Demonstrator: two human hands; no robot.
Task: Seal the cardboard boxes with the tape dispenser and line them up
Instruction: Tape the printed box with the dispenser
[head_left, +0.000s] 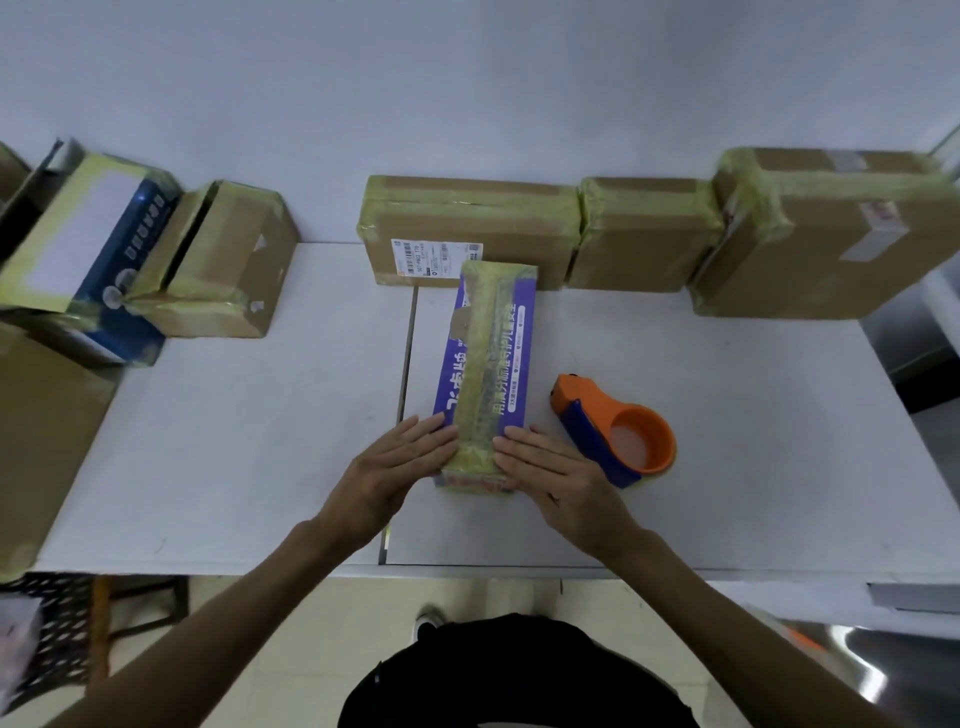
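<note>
A long purple box (511, 358) with a yellowish tape strip down its top lies lengthwise at the middle of the white table (234, 441). My left hand (395, 467) presses flat against its near left side, fingers straight. My right hand (550, 467) lies flat on its near right corner, fingers straight. The orange and blue tape dispenser (618, 431) rests on the table just right of my right hand, untouched. Three taped brown boxes (467, 228) (644, 234) (831, 234) stand in a row along the back wall.
At the left stand a blue and white box (88, 249) and a brown box (218, 265) with loose flaps, plus a large carton (41, 441) at the table's left edge. A seam (405, 374) runs down the table beside the purple box.
</note>
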